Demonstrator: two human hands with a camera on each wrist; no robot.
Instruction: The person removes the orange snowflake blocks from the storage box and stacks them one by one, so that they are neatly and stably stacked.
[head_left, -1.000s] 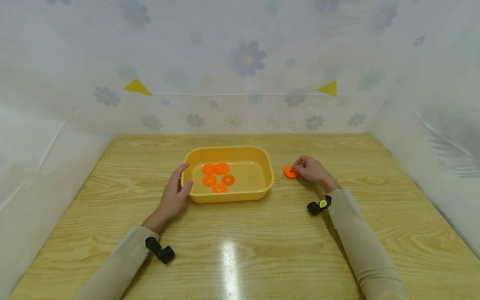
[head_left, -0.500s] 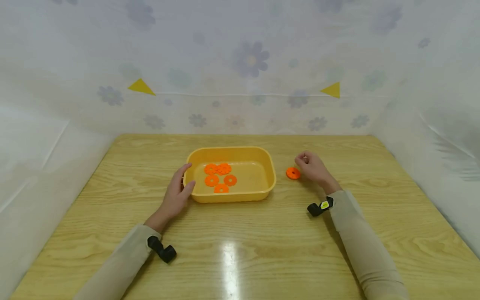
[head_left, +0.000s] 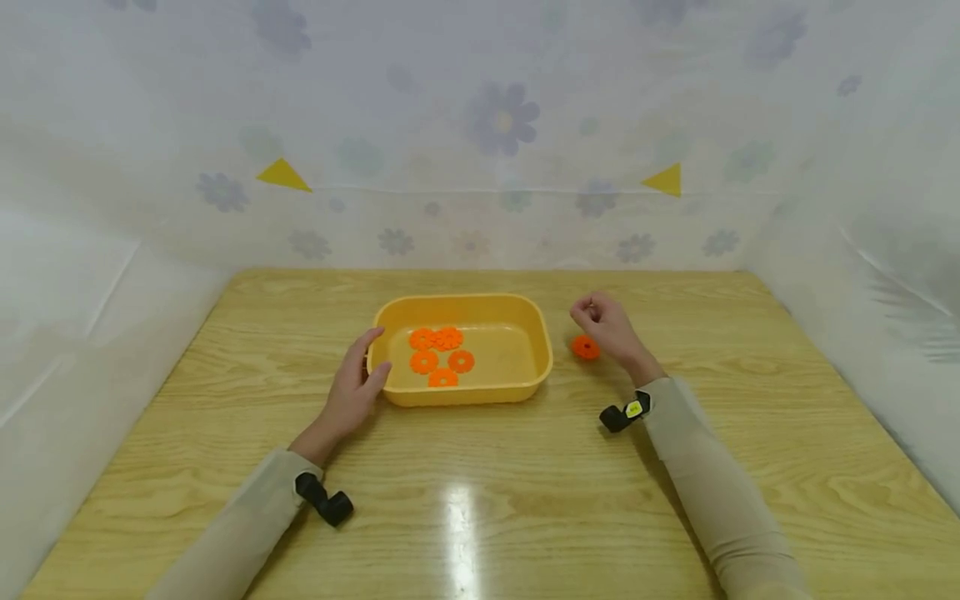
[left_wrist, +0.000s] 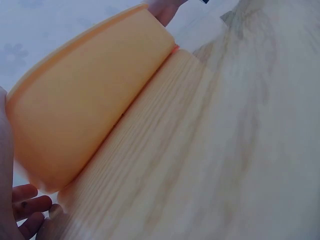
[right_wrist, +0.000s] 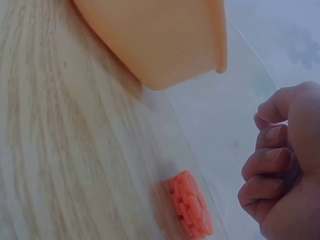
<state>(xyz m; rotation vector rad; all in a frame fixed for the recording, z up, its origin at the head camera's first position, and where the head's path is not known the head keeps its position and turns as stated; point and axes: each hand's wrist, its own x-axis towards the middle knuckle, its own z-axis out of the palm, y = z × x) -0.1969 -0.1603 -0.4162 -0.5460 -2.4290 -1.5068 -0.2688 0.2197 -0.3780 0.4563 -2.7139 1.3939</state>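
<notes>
A yellow plastic tub (head_left: 510,392) stands mid-table with several orange notched plastic discs (head_left: 461,361) lying flat inside, toward its left half. My left hand (head_left: 351,390) holds the tub's left end, thumb and index finger over the rim; its other fingers curl beside the end wall in the left wrist view. To the right of the tub, a short stack of the same orange discs (right_wrist: 191,204) rests on the wood. Close by the stack is my right hand (head_left: 609,327), its fingers curled in, with nothing visible between thumb and fingertips in the right wrist view.
The wood-grain table (head_left: 480,483) reaches back to a white flower-printed sheet (head_left: 450,225), which also rises at both sides. Two yellow triangles (head_left: 662,180) mark the back sheet. A black wrist camera (head_left: 324,498) sits on the left sleeve.
My right hand has left the disc stack, lifting away from it and then shifting left above it. The left hand stays on the tub. The head view has shifted slightly.
</notes>
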